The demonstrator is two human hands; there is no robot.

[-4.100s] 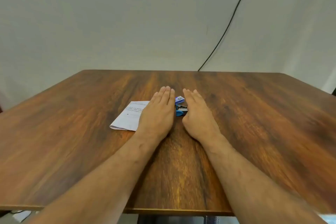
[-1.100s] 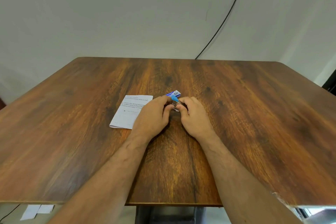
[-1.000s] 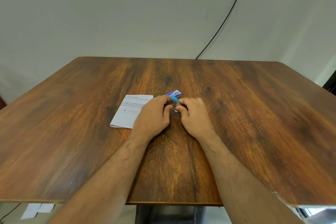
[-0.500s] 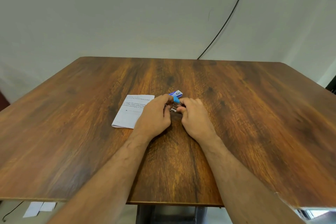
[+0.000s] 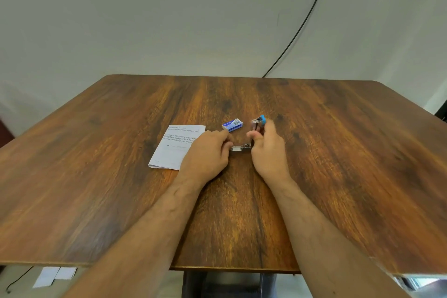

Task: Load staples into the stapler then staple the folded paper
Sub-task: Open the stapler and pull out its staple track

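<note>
A small blue stapler (image 5: 259, 121) is swung open at the middle of the wooden table (image 5: 338, 152). My right hand (image 5: 267, 150) grips its blue top arm and holds it upright. Its metal base (image 5: 240, 148) lies flat between my hands, and my left hand (image 5: 208, 153) pinches the base's left end. A small blue staple box (image 5: 232, 125) lies just beyond the base, apart from both hands. The folded white paper (image 5: 174, 145) with printed text lies to the left, partly under my left hand.
A black cable (image 5: 304, 22) runs down the wall behind the table's far edge. White paper scraps (image 5: 54, 276) lie on the floor below the table's front left edge.
My hands have drawn apart and the stapler, earlier closed between them, now stands open, its top arm lifted to the right. The staple box has come into full view.
</note>
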